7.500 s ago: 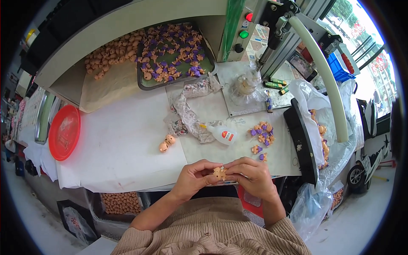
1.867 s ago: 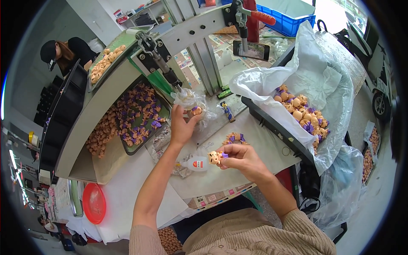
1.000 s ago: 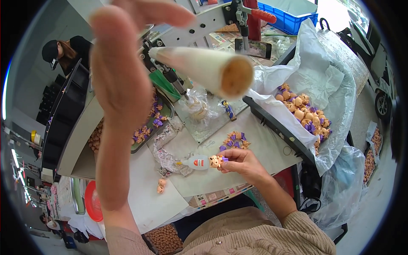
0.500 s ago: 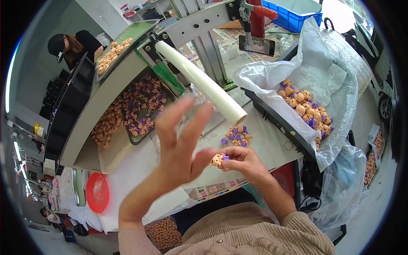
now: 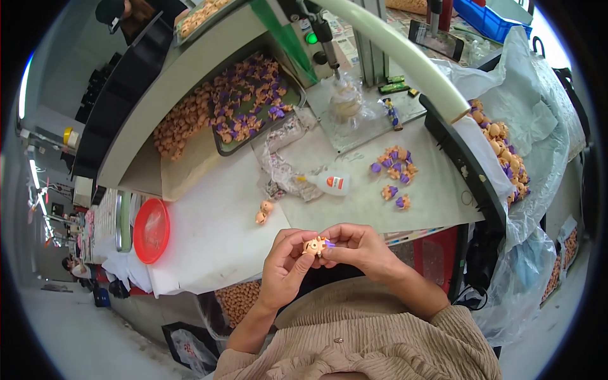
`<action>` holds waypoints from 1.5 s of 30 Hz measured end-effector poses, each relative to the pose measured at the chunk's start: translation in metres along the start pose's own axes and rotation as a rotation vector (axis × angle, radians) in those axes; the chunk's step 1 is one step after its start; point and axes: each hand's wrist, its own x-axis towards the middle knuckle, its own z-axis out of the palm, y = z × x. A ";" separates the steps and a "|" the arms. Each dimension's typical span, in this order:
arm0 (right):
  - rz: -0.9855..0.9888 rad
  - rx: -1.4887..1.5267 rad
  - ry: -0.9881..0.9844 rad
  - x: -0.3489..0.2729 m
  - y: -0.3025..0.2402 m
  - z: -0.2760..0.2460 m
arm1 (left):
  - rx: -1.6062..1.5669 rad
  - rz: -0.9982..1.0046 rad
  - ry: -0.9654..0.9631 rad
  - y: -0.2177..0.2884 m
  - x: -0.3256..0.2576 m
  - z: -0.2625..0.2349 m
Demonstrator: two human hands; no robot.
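Both hands were held together just off the near edge of the surface (image 5: 215, 253), above the lap. The left hand (image 5: 285, 269) had its fingers (image 5: 292, 244) clamped on a small orange figure (image 5: 311, 246). The right hand (image 5: 358, 248) pinched the same figure from the other side, where a small purple piece (image 5: 329, 243) showed at its fingertips. Whether that piece was already seated or only held against the figure could not be told.

Judgement on doing this step well: keep the left grip fixed and let the right fingers alone do the aligning, so the figure does not rotate. Keep the joint turned up toward the eyes; it is tiny and easily hidden by the thumbs. Press straight, not at an angle, as a skewed piece would likely pop off or sit crooked.

Nearby on the surface: a cluster of orange-and-purple figures (image 5: 392, 177) toward the right edge, a glue bottle (image 5: 329, 183) lying on its side mid-surface, two plain orange pieces (image 5: 263, 212) left of it, and a red lid (image 5: 151, 229) at the left edge. A tray (image 5: 218, 149) of loose parts sat at the far side.
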 end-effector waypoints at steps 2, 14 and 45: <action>0.022 -0.007 -0.024 -0.003 0.007 0.005 | -0.003 0.031 0.019 0.000 -0.012 0.000; 0.019 -0.074 -0.058 -0.010 0.024 0.016 | 0.125 0.076 0.038 -0.001 -0.042 -0.002; 0.066 -0.081 -0.029 -0.007 0.051 0.010 | 0.145 -0.049 0.028 -0.015 -0.052 -0.006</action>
